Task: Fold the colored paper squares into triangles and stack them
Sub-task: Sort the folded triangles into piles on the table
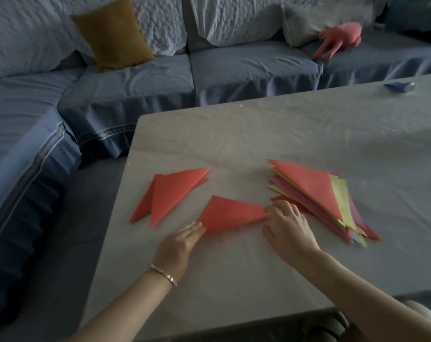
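A red folded paper triangle (230, 214) lies on the grey table (258, 134) between my hands. My left hand (178, 245) touches its near left corner with straight fingers. My right hand (289, 228) has its fingertips at the triangle's right tip; whether they pinch or press it I cannot tell. To the left lie two overlapping red triangles (171, 193). On the right sits a fanned pile of coloured paper (318, 196) in red, yellow, pink and purple, partly under my right hand.
A small blue object (399, 86) lies at the table's far right. A blue sofa (135, 82) wraps around the far and left sides, with a mustard cushion (113, 33) and a pink soft toy (338, 38).
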The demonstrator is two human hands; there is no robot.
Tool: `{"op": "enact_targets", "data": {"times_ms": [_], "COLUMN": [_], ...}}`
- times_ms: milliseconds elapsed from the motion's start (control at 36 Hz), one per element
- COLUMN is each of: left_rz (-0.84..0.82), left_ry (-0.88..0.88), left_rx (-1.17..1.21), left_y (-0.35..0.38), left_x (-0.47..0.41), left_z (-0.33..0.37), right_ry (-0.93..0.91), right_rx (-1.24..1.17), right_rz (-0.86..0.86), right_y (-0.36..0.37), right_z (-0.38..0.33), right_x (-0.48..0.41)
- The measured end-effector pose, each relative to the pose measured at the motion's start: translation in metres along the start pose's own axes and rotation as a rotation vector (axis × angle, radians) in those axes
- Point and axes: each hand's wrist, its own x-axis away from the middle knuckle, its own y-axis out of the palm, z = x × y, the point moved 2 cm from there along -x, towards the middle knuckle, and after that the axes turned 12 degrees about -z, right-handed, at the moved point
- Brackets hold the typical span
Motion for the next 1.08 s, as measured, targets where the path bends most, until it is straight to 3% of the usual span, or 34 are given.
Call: {"op": "enact_targets", "data": {"times_ms": [83,194,306,417,583,778,972,1056,1083], "left_rz": [-0.067,-0.117,-0.105,-0.157,-0.249,-0.227,-0.228,-0.213,-0.184], "left_ry": [0.127,0.073,-0.033,0.046,0.019,-0.038,-0.134,-0.163,-0.168], "left_rx": [-0.053,-0.083,-0.156,-0.14,-0.111,-0.065,-0.035,-0.027,-0.031], "left_y": [0.009,0.018,0.021,0.034,0.042,0.034,0.022,0.018,0.018], "left_x": [0.009,0.009,0.009,0.014,0.02,0.041,0.061,0.063,0.063], "left_z": [0.011,0.007,0.019,0.043,0.047,0.021,-0.001,-0.004,-0.006], "right_ry": [-0.16,-0.323,-0.261,-0.284,-0.396,-0.2,-0.1,-0.254,-0.219], "right_rx": [-0.045,0.18,0.324,0.324,0.405,0.39,0.334,0.362,0.345], "right_rz": [-0.057,-0.327,-0.315,-0.332,-0.386,-0.481,-0.395,-0.282,-0.307], "right_y": [0.012,0.043,0.062,0.068,0.057,0.056,0.037,0.041,0.041], "right_z": [-0.007,-0.014,-0.017,-0.025,-0.022,0.014,0.037,0.048,0.049], "right_x": [0.008,0.017,0.016,0.015,0.019,0.026,0.039,0.043,0.043]}}
